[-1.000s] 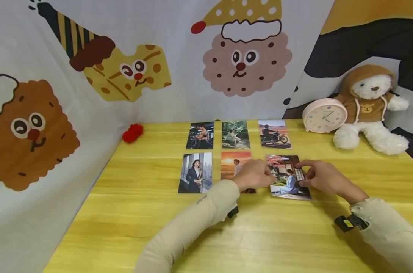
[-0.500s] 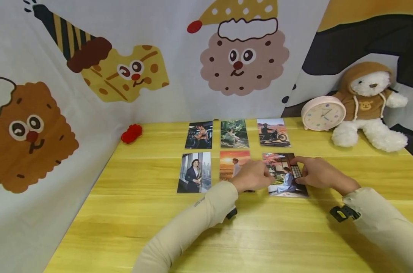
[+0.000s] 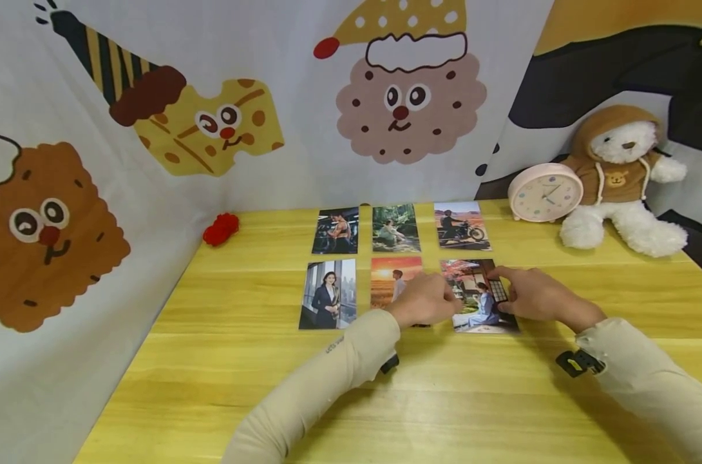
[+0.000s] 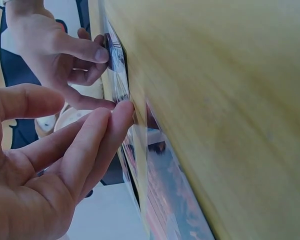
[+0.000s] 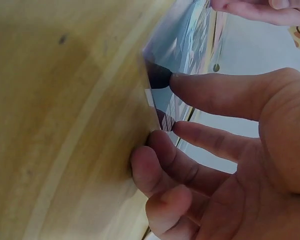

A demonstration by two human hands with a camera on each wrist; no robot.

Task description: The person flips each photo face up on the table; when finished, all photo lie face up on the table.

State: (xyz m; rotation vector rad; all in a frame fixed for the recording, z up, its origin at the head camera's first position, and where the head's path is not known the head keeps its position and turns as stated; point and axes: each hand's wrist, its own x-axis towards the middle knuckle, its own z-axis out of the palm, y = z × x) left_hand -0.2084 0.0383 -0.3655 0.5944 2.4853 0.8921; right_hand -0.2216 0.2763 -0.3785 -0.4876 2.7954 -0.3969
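In the head view, a photo card of a person in blue sitting by a garden house lies on the table at the lower right of two rows of cards. My right hand touches its right side, thumb tip and index fingertip on the print; the other fingers bend beside it. My left hand has its fingertips at the card's left edge, its thumb held apart. That hand partly covers the sunset photo card. The card of a person in a dark suit lies left of it.
Behind lie the gym card, the forest stream card and the motorcycle card. A pink clock and a teddy bear stand back right. A red fuzzy object lies at the table's left edge.
The garden house card has slid left and straightened, coming closer into line with its row. My right hand moved left with it; my left hand stayed nearly in place.
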